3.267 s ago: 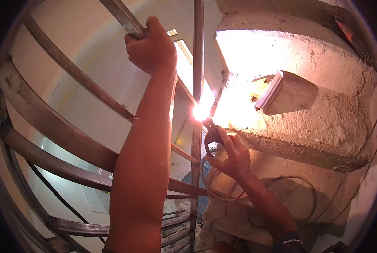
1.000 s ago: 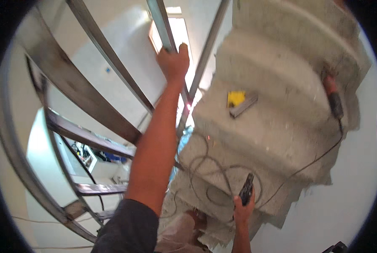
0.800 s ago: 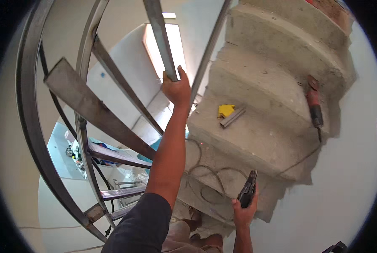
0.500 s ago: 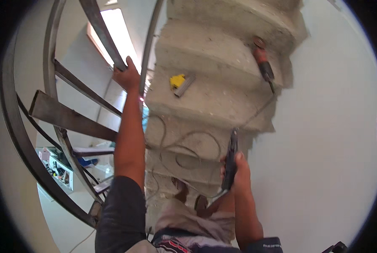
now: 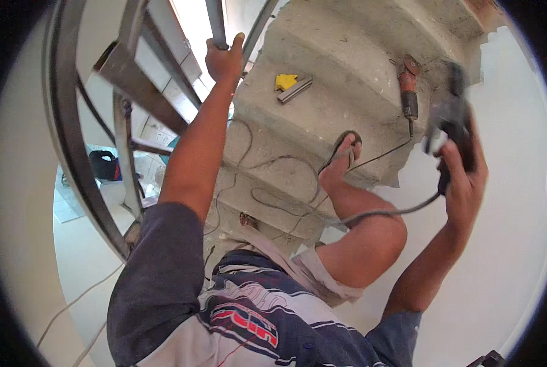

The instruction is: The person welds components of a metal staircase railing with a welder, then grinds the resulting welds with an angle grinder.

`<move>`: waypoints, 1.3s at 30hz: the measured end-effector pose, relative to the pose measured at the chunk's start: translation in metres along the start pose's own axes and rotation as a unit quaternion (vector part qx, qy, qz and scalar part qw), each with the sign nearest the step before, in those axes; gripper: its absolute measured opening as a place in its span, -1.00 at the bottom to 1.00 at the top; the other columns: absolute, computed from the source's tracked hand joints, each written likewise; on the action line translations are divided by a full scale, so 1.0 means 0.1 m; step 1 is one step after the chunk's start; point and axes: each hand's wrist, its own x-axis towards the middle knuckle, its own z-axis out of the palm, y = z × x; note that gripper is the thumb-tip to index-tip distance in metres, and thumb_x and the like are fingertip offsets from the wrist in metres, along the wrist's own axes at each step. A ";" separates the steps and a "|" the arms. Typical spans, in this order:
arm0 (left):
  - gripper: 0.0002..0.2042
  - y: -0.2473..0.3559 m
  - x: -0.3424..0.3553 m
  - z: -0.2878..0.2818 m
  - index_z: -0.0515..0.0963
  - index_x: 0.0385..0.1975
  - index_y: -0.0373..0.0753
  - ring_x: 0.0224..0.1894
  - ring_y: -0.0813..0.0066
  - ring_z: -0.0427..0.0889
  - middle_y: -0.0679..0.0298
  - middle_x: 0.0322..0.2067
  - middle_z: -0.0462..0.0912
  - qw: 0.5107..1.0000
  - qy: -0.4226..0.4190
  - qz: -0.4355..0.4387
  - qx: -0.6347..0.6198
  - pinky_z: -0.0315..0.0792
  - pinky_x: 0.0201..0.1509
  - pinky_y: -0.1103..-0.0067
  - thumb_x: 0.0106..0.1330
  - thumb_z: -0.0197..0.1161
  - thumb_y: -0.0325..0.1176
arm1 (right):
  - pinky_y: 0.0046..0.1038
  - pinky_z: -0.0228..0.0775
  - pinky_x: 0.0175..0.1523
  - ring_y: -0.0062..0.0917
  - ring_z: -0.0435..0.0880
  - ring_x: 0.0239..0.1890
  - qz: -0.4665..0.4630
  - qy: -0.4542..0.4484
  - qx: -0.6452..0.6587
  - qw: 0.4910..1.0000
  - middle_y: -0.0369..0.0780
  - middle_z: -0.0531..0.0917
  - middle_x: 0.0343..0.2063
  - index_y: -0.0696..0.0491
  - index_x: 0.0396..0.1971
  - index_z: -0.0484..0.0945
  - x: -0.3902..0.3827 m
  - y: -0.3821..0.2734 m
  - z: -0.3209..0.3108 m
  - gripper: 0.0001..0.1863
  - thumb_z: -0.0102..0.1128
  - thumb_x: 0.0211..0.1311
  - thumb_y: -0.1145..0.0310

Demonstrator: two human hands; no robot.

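My left hand (image 5: pixel 223 61) grips a grey steel bar (image 5: pixel 216 18) of the railing at top centre. My raised right hand (image 5: pixel 463 168) holds a black welding electrode holder (image 5: pixel 448 125) near the white wall at the right, with a thick cable running from its lower end. The holder is blurred by motion. Left of it, a red and black angle grinder (image 5: pixel 409 92) lies on a concrete step. A yellow angular object (image 5: pixel 286 82) and a short metal bar (image 5: pixel 295 90) lie on a step between my hands.
The curved railing (image 5: pixel 64 116) lines the left, with a tiled floor below visible through it. Concrete stairs (image 5: pixel 322 43) run through the middle, with looped cables (image 5: pixel 273 158) across them. My sandalled foot (image 5: pixel 347 147) is on a step. A white wall (image 5: pixel 494 257) bounds the right.
The welding glare has gone. My right hand has risen rightward with the holder. My right leg has stepped up into view. My left hand stays on a bar as the view shifts.
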 end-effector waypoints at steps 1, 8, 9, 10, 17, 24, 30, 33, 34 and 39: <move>-0.22 0.02 0.00 -0.03 0.47 0.09 -0.44 0.03 -0.01 0.66 -0.11 -0.03 0.64 0.999 0.008 0.017 -0.038 0.48 0.17 0.25 0.10 0.56 0.13 | -0.52 0.50 -0.13 -0.59 0.61 -0.24 -0.008 -0.049 -0.053 0.997 -0.10 0.70 -0.04 0.05 0.43 0.41 0.22 0.03 0.04 -0.39 0.26 0.40 0.37; 0.24 0.35 -0.22 0.28 -0.17 0.48 -0.61 0.52 -0.07 0.05 -0.30 0.43 0.03 0.972 0.031 0.055 -0.228 -0.02 0.58 0.23 0.13 0.59 0.08 | -0.27 0.43 0.24 0.00 0.66 0.12 -0.118 -0.081 -0.214 0.966 0.13 0.66 0.06 0.03 0.36 0.46 2.24 1.29 0.83 -0.43 0.26 0.36 0.31; 0.25 0.40 -0.21 0.30 -0.21 0.49 -0.61 0.53 -0.08 0.03 -0.34 0.44 0.00 0.969 0.026 0.043 -0.243 -0.04 0.59 0.23 0.14 0.58 0.09 | -0.27 0.43 0.24 0.00 0.66 0.12 -0.131 -0.093 -0.205 0.965 0.13 0.66 0.06 0.03 0.36 0.46 2.52 1.44 0.92 -0.43 0.26 0.36 0.31; 0.24 0.35 -0.21 0.28 -0.23 0.50 -0.58 0.56 -0.04 0.00 -0.28 0.48 -0.05 0.949 -0.003 0.030 -0.314 -0.08 0.60 0.24 0.18 0.54 0.11 | -0.25 0.44 0.22 -0.01 0.67 0.11 -0.137 -0.099 -0.201 0.965 0.11 0.66 0.07 0.02 0.37 0.46 2.75 1.58 1.04 -0.43 0.25 0.37 0.29; -0.01 0.12 -0.29 0.34 -0.02 0.50 -0.45 0.51 0.14 0.12 -0.06 0.44 0.16 0.967 0.167 0.038 -0.190 -0.06 0.58 0.29 0.25 0.54 -0.20 | -0.13 0.51 0.09 -0.07 0.71 -0.07 -0.192 -0.124 -0.308 0.924 0.01 0.71 -0.04 0.05 0.30 0.53 3.61 2.54 2.16 -0.50 0.25 0.39 0.32; -0.06 0.11 -0.31 0.38 -0.02 0.53 -0.28 0.52 0.23 0.12 0.00 0.45 0.19 0.960 0.194 0.026 -0.202 -0.01 0.56 0.31 0.25 0.50 -0.41 | -0.18 0.42 0.24 -0.14 0.63 0.08 -0.337 0.021 -0.131 0.932 -0.03 0.68 0.04 0.07 0.20 0.59 3.51 3.03 2.62 -0.56 0.30 0.36 0.31; -0.03 0.25 -0.76 0.70 -0.03 0.48 -0.47 0.52 0.12 0.10 -0.11 0.44 0.13 0.953 0.257 0.155 0.040 0.00 0.57 0.22 0.21 0.54 -0.35 | -0.20 0.53 0.07 -0.21 0.71 -0.07 -0.403 -0.267 -0.130 0.866 -0.11 0.74 -0.19 0.02 0.08 0.65 2.98 2.84 3.14 -0.67 0.29 0.33 0.36; -0.27 -0.37 -1.62 0.90 0.31 0.35 -0.33 0.25 0.21 0.45 0.04 0.26 0.43 0.979 0.046 0.118 0.160 0.36 0.31 0.27 0.21 0.52 -0.32 | -0.12 0.56 0.04 -0.20 0.70 -0.02 -0.390 -0.279 -0.114 0.870 -0.09 0.71 -0.15 -0.02 0.11 0.62 2.89 2.74 3.56 -0.63 0.28 0.30 0.37; -0.30 -0.45 -1.77 1.11 0.41 0.30 -0.30 0.08 0.25 0.60 0.08 0.12 0.56 0.991 -0.042 -0.005 0.127 0.47 0.15 0.33 0.18 0.55 -0.22 | -0.13 0.58 0.06 -0.18 0.71 -0.01 -0.405 -0.312 -0.141 0.848 -0.10 0.71 -0.10 0.01 0.10 0.60 2.84 2.70 3.69 -0.64 0.21 0.32 0.36; -0.15 -0.86 -1.99 1.67 0.26 0.41 -0.29 -0.03 0.11 0.71 -0.06 0.00 0.67 0.917 -0.174 -0.272 0.235 0.56 0.06 0.31 0.23 0.50 0.02 | -0.15 0.60 0.12 -0.11 0.67 0.09 -0.486 -0.419 -0.265 0.720 -0.09 0.67 0.02 0.00 0.13 0.55 2.81 2.95 4.38 -0.65 0.03 0.40 0.34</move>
